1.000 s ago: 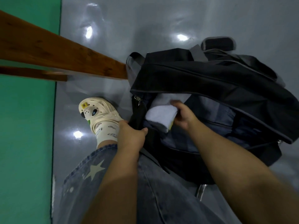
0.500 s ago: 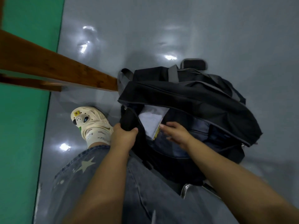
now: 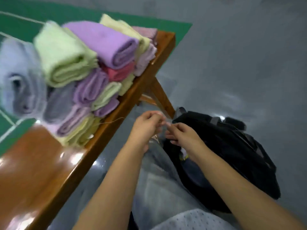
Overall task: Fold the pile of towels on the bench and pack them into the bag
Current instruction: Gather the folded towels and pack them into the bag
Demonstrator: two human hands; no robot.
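Your folded towels (image 3: pixel 79 67), purple, pale green, pink, yellow and blue-grey, stacked in a blurred heap on the glossy wooden table (image 3: pixel 41 171), your black bag (image 3: pixel 232 155) on the grey floor beside it, mouth open, something white showing inside

Soft, even light is falling from overhead, and motion blur is smearing the whole view.
Glare is flashing off the glossy surface (image 3: pixel 41 163) and the grey floor (image 3: pixel 232 97); the towels (image 3: pixel 74 63) are streaking most at the left edge, where wide-angle distortion is bending lines; shadows are staying faint.
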